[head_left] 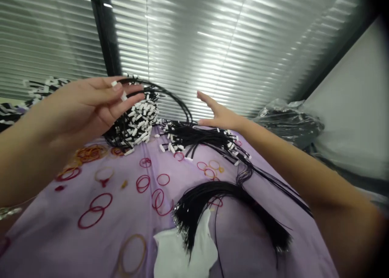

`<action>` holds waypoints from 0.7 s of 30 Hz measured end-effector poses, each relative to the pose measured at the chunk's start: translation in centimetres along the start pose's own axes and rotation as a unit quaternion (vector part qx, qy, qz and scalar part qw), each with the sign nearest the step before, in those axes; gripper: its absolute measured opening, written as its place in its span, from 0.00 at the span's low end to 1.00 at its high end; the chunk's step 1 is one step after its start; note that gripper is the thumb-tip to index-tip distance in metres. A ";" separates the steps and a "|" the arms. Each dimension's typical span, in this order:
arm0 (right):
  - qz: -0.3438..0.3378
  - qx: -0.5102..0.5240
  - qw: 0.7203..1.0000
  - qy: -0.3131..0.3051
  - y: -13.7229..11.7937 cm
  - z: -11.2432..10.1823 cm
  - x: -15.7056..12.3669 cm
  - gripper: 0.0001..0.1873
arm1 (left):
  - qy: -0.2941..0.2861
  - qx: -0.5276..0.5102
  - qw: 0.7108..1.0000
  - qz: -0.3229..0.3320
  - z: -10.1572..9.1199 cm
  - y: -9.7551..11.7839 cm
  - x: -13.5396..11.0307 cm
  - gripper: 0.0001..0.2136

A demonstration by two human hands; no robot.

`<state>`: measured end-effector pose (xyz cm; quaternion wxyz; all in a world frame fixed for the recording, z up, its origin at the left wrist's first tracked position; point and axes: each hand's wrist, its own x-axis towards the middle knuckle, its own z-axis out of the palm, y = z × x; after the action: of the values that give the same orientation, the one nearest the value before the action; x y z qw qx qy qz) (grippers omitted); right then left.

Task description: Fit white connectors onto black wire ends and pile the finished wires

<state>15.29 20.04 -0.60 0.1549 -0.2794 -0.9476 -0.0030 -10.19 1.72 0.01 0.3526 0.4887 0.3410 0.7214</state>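
Note:
My left hand (91, 101) is raised at the left, its thumb and fingers closed on the white-tipped ends of a few black cables (172, 93). These cables arch to the right and come down by a loose pile of black cables with white connectors (200, 136). Just above that pile is my right hand (221, 115), thumb and finger spread, with nothing seen in it. Part of the right hand's far side is hidden. Behind my left fingers stands a thick heap of white-ended cables (141, 118).
A bundle of thin black wires (225, 189) curves across the purple cloth (121, 213), partly over a white piece (185, 253). Red rubber bands (91, 217) and yellow ones (132, 253) lie scattered. A clear plastic bag (288, 122) sits at the right, before window blinds (188, 39).

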 end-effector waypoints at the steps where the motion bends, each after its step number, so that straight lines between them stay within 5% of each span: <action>1: -0.071 0.054 0.996 0.013 -1.6 -0.2 -0.8 0.53 | -0.020 -0.002 1.000 0.004 0.6 0.3 -0.7 0.07; 3: -0.121 0.137 0.983 0.006 -4.2 -1.6 -2.3 0.43 | -0.033 -0.013 0.999 0.008 1.9 1.0 -2.0 0.08; 5: -0.068 0.137 0.988 -0.022 -5.4 -3.8 -3.8 0.30 | -0.018 -0.015 0.999 0.026 3.0 1.1 -3.0 0.11; 8: -0.053 0.026 0.994 0.089 -4.0 -6.8 -5.7 0.32 | -0.004 -0.001 1.000 0.003 4.4 -1.0 -4.1 0.11; 10: -0.084 -0.069 0.991 0.074 -1.9 -7.1 -6.9 0.32 | -0.021 -0.028 0.995 -0.098 5.0 -4.0 -4.8 0.07; 15: -0.013 -0.047 0.976 -0.214 2.2 -1.6 -8.7 0.21 | -0.042 -0.070 0.903 -0.422 5.3 -11.5 -6.7 0.06; 17: -0.002 -0.045 0.973 -0.227 3.6 0.9 -7.9 0.15 | -0.061 -0.063 0.890 -0.448 5.2 -13.1 -7.4 0.10; 21: 0.094 -0.091 0.982 -0.136 6.5 4.5 -2.1 0.17 | -0.065 -0.052 0.887 -0.455 5.3 -13.8 -8.2 0.18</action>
<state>19.09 24.83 -5.99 -0.0017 -0.3781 -0.9251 -0.0366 -0.56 2.74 -13.78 0.6881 0.3074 0.4643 0.4652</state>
